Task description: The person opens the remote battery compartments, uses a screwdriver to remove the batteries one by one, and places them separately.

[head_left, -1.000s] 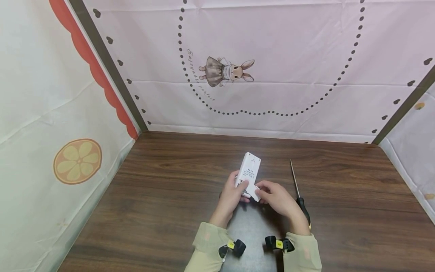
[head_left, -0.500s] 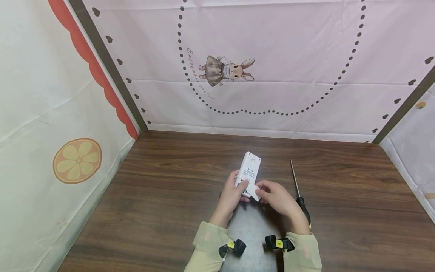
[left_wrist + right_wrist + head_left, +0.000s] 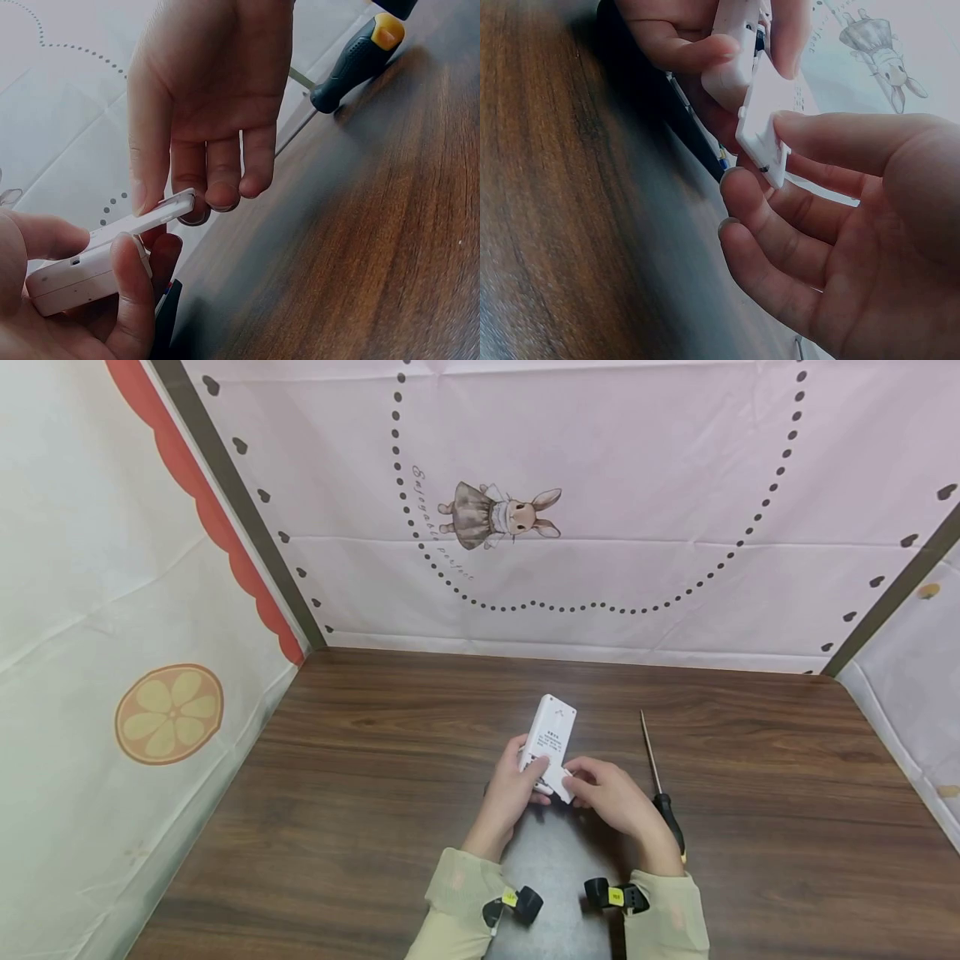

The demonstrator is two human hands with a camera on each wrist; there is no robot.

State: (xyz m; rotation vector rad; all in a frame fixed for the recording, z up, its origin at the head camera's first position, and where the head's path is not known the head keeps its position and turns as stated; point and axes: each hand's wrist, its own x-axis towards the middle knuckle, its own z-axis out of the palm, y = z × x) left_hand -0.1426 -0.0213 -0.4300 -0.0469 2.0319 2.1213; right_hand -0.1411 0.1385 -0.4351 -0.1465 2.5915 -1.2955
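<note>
A white remote control (image 3: pixel 551 731) is held back side up, small print on it, by my left hand (image 3: pixel 512 789). The left thumb lies across its lower back, beside the uncovered battery compartment (image 3: pixel 760 37). My right hand (image 3: pixel 611 793) pinches the white battery cover (image 3: pixel 759 124) between thumb and fingers. That cover sits askew over the lower end of the remote, overlapping it and jutting out to the right. In the right wrist view the cover's inner end lies right at the left thumb. The other right fingers are loosely bent below the cover.
A screwdriver (image 3: pixel 666 814) with a black and yellow handle lies right of the right hand, tip pointing away. A dark object (image 3: pixel 660 97), mostly hidden, is beneath the hands. Printed cloth (image 3: pixel 600 510) walls the wooden table (image 3: pixel 337 777) at back and sides.
</note>
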